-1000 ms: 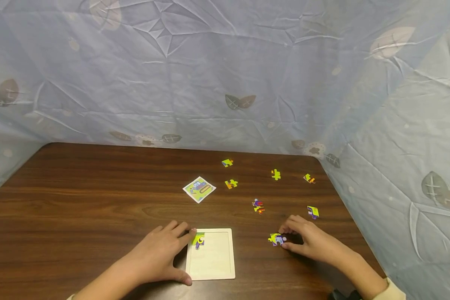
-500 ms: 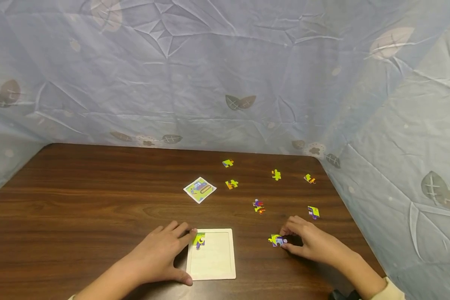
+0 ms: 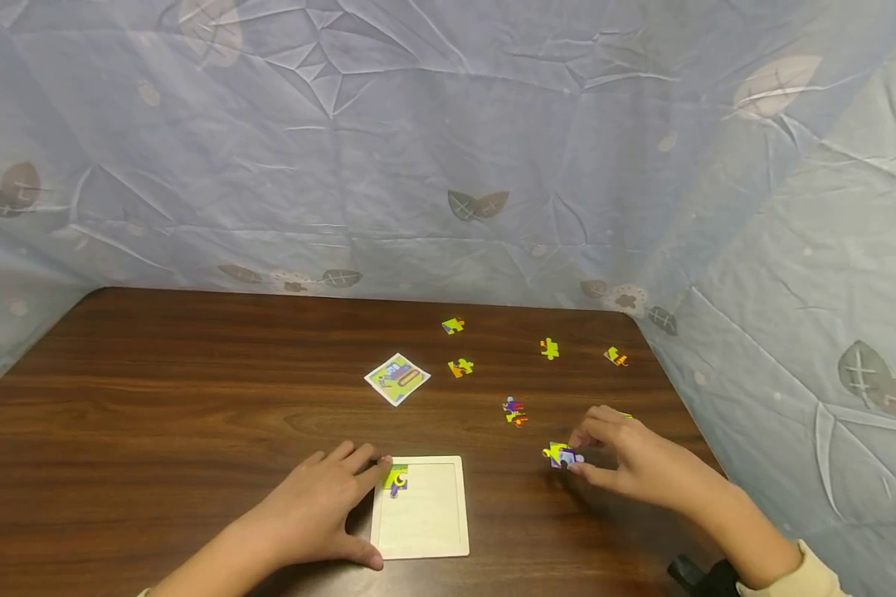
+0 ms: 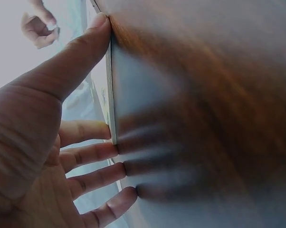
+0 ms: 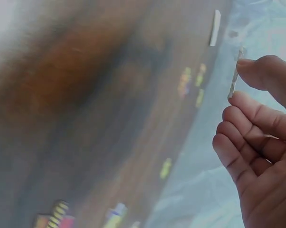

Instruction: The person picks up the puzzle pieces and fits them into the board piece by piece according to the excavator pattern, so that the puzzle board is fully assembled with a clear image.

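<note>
In the head view, my left hand (image 3: 321, 506) rests at the left side of a cream square puzzle frame (image 3: 427, 521), thumb at its near corner and index finger at its far corner. A green piece with a yellow and purple pattern (image 3: 397, 478) lies in the frame's far left corner. To the right, my right hand (image 3: 635, 460) pinches a puzzle piece (image 3: 560, 455), green and purple-blue, between thumb and fingertips, raised off the table. The right wrist view shows that piece edge-on (image 5: 234, 78). In the left wrist view, the left fingers (image 4: 98, 178) are straight along the frame's edge.
A square picture card (image 3: 397, 379) showing a digger lies beyond the frame. Several loose pieces are spread at the back right, among them a green one (image 3: 549, 348) and a red-purple patterned one (image 3: 514, 412). A patterned cloth (image 3: 418, 149) hangs behind the table (image 3: 194, 373).
My right hand has lifted its puzzle piece from the table and moved slightly away from me and to the right, covering most of a loose piece there. The left hand and frame have stayed put.
</note>
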`<action>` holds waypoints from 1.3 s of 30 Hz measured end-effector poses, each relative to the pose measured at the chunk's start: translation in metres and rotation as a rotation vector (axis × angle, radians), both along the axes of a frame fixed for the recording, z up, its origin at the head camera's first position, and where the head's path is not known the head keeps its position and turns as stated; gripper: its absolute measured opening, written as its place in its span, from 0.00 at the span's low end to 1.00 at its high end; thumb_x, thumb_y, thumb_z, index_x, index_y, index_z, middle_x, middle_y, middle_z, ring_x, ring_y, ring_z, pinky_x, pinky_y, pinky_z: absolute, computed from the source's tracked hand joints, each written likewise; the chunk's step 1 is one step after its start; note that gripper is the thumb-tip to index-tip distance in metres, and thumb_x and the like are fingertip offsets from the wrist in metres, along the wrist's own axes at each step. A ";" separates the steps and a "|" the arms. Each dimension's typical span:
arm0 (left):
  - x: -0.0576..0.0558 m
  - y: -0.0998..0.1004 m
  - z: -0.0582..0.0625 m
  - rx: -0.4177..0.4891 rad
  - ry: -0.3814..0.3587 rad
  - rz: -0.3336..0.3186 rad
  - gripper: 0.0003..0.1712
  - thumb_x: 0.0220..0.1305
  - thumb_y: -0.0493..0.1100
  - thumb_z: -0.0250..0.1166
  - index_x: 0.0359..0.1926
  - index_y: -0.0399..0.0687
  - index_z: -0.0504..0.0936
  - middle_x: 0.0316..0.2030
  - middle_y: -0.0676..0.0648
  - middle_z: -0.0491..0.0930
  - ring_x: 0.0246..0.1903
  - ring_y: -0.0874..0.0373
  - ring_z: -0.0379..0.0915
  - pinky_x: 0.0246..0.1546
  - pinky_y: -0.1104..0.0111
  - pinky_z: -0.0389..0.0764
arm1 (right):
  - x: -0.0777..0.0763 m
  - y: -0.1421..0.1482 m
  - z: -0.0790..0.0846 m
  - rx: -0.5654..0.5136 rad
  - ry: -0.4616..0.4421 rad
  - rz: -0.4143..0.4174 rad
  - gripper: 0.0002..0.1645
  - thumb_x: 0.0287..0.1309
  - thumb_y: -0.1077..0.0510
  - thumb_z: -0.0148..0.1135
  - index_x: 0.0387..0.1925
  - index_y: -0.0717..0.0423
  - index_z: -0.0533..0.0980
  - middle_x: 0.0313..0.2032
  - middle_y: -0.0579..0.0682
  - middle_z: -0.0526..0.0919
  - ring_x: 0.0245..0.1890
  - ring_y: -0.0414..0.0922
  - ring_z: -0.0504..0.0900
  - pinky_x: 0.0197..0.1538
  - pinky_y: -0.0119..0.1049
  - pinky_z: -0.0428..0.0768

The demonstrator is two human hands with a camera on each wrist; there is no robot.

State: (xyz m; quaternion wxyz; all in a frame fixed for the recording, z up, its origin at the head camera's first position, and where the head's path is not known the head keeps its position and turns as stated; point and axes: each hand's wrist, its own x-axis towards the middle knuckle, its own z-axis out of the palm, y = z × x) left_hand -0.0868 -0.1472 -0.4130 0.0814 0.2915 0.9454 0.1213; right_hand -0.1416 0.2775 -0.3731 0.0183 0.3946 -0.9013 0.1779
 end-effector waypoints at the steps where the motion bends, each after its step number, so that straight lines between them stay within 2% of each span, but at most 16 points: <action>1: 0.000 0.000 0.000 0.000 0.003 -0.001 0.67 0.40 0.81 0.73 0.74 0.44 0.73 0.71 0.39 0.74 0.69 0.37 0.70 0.62 0.34 0.76 | 0.000 0.000 0.004 0.002 0.002 -0.001 0.11 0.59 0.57 0.76 0.39 0.45 0.80 0.40 0.35 0.78 0.41 0.34 0.81 0.42 0.31 0.84; 7: 0.001 -0.001 -0.002 0.003 0.015 0.003 0.67 0.40 0.82 0.73 0.74 0.44 0.73 0.70 0.40 0.74 0.69 0.37 0.71 0.62 0.34 0.76 | 0.000 -0.003 0.019 0.010 0.038 0.000 0.12 0.59 0.57 0.76 0.39 0.43 0.79 0.40 0.36 0.79 0.40 0.29 0.76 0.41 0.32 0.83; 11: 0.001 -0.002 -0.003 0.009 0.024 0.003 0.67 0.39 0.81 0.73 0.73 0.43 0.73 0.70 0.40 0.75 0.68 0.37 0.71 0.61 0.34 0.76 | 0.000 -0.004 0.021 0.001 0.047 0.006 0.12 0.59 0.57 0.76 0.39 0.43 0.79 0.40 0.37 0.80 0.40 0.27 0.74 0.40 0.32 0.82; 19: -0.001 -0.002 -0.001 0.008 0.003 0.014 0.67 0.40 0.81 0.74 0.73 0.44 0.73 0.71 0.39 0.74 0.69 0.34 0.70 0.62 0.31 0.74 | 0.000 -0.014 0.019 0.003 0.031 0.013 0.11 0.60 0.57 0.76 0.39 0.44 0.80 0.40 0.35 0.79 0.40 0.30 0.77 0.42 0.31 0.84; 24: -0.001 -0.002 -0.001 0.012 -0.006 0.018 0.67 0.40 0.82 0.73 0.74 0.44 0.73 0.71 0.39 0.74 0.70 0.34 0.69 0.63 0.31 0.73 | -0.002 -0.032 0.017 0.017 0.009 0.041 0.09 0.62 0.56 0.74 0.40 0.45 0.80 0.40 0.36 0.78 0.40 0.29 0.76 0.42 0.28 0.82; 29: -0.001 -0.002 -0.001 0.019 -0.005 0.018 0.68 0.39 0.82 0.74 0.74 0.44 0.73 0.71 0.39 0.74 0.70 0.34 0.69 0.62 0.31 0.73 | -0.005 -0.058 0.017 0.006 -0.019 0.085 0.08 0.65 0.53 0.72 0.42 0.48 0.80 0.41 0.38 0.80 0.41 0.32 0.79 0.44 0.30 0.84; 34: 0.000 -0.002 -0.001 0.022 -0.004 0.020 0.68 0.39 0.81 0.74 0.74 0.44 0.73 0.71 0.39 0.73 0.70 0.35 0.69 0.62 0.31 0.73 | -0.004 -0.083 0.015 0.013 -0.063 0.099 0.09 0.66 0.50 0.70 0.42 0.48 0.81 0.42 0.39 0.80 0.43 0.34 0.81 0.47 0.31 0.85; 39: 0.001 -0.001 -0.002 0.023 -0.008 0.008 0.67 0.40 0.81 0.74 0.74 0.44 0.73 0.71 0.38 0.73 0.70 0.36 0.69 0.62 0.31 0.74 | -0.002 -0.103 0.012 0.047 -0.083 0.104 0.09 0.68 0.49 0.68 0.43 0.49 0.81 0.43 0.40 0.80 0.44 0.34 0.78 0.49 0.31 0.84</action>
